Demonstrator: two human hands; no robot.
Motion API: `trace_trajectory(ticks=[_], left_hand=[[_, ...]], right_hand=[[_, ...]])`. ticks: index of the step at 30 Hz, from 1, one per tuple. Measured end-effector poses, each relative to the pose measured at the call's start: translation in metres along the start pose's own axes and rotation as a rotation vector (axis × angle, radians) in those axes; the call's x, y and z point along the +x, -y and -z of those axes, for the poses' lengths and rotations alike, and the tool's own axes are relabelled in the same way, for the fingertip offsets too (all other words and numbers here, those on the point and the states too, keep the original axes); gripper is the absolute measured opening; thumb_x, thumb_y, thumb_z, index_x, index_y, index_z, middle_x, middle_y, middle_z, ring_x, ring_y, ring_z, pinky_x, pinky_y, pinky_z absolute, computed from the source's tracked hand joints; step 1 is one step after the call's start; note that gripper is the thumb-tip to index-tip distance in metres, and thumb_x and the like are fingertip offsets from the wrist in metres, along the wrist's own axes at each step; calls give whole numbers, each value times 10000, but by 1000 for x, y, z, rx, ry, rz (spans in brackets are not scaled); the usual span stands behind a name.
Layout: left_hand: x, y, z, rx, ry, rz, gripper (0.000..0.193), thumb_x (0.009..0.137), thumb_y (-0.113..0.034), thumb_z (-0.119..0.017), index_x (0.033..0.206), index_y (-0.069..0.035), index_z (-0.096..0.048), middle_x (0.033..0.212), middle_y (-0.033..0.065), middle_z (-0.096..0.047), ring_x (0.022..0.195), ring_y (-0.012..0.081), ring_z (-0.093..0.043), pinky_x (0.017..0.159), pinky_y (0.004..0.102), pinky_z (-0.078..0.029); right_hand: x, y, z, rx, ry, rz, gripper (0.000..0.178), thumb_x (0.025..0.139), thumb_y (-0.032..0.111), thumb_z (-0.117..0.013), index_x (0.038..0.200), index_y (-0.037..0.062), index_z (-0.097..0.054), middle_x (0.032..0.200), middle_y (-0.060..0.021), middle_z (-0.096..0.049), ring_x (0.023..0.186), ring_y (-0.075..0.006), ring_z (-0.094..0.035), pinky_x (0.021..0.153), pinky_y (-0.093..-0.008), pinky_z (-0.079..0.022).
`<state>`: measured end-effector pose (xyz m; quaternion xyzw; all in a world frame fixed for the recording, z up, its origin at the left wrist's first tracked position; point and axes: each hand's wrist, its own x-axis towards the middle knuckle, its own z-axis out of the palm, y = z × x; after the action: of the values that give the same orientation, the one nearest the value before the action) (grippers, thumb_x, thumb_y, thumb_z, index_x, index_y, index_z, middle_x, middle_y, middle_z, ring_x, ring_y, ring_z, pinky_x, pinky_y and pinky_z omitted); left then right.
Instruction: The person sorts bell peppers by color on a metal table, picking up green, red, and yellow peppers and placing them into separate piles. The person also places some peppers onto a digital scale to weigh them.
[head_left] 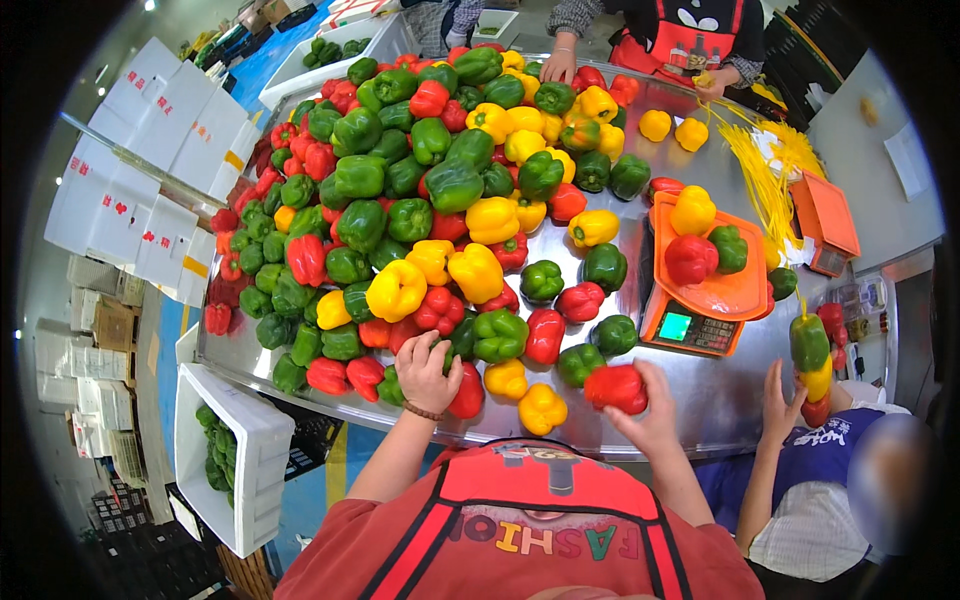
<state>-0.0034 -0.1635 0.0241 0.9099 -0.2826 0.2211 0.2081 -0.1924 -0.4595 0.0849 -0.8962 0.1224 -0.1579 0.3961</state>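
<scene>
My left hand [428,377] reaches into the front of a big pile of bell peppers, its fingers curled over a green bell pepper [449,354] that is mostly hidden. A red bell pepper [467,392] lies right beside that hand. At the table's near side my right hand [652,412] grips another red bell pepper [614,388] between thumb and fingers. Close to it lie a green bell pepper [579,365] and a yellow bell pepper [542,409]. Beyond my right hand, an orange scale [690,330] carries one yellow, one red and one green pepper in its tray [706,292].
Yellow mesh net strips [755,175] and an orange box [827,220] lie at the right edge of the metal table [640,440]. Across it, a co-worker's hand [559,66] touches the pile. At right, another co-worker's hand [779,405] is beside netted peppers [810,345]. A white foam box [262,470] stands at left.
</scene>
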Motion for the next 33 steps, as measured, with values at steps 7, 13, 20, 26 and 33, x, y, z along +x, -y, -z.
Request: trace_trajectory(ticks=[7, 13, 20, 26, 33], left_hand=[[0, 3, -1, 10, 2, 12, 285, 678, -209, -723, 939, -105, -680, 1150, 53, -596, 1082, 291, -512, 902, 424, -417], [3, 1, -5, 4, 0, 13, 279, 670, -199, -725, 929, -103, -681, 1136, 53, -606, 1073, 284, -523, 892, 414, -420], [2, 2, -3, -8, 5, 27, 276, 657, -188, -731, 914, -100, -678, 1102, 58, -617, 1032, 281, -537, 870, 407, -429], [6, 2, 0, 3, 30, 33, 270, 681, -214, -725, 927, -113, -681, 1108, 39, -619, 1022, 253, -546, 866, 400, -431], [6, 3, -2, 7, 23, 26, 270, 660, -187, -731, 911, -105, -677, 1108, 55, -610, 1031, 281, -537, 866, 406, -431]], right_hand=[[134, -15, -31, -22, -289, 203, 737, 669, 189, -827, 1303, 38, -483, 1281, -191, -518, 1180, -361, -523, 995, -411, -429], [216, -50, -86, -99, -76, 129, 722, 686, 210, -813, 1307, 51, -481, 1299, -189, -509, 1176, -362, -520, 984, -402, -439], [280, -52, -123, -179, 68, 143, 480, 758, 283, -741, 1151, 37, -616, 1085, -171, -647, 1012, -344, -619, 876, -421, -493], [307, -34, -154, -606, 353, 56, 685, 720, 275, -747, 1332, 146, -468, 978, -177, -654, 922, -364, -642, 801, -448, -530], [318, -45, -173, -595, 433, -97, 788, 767, 334, -667, 1468, 247, -319, 1174, -217, -614, 1093, -398, -579, 947, -455, -469]])
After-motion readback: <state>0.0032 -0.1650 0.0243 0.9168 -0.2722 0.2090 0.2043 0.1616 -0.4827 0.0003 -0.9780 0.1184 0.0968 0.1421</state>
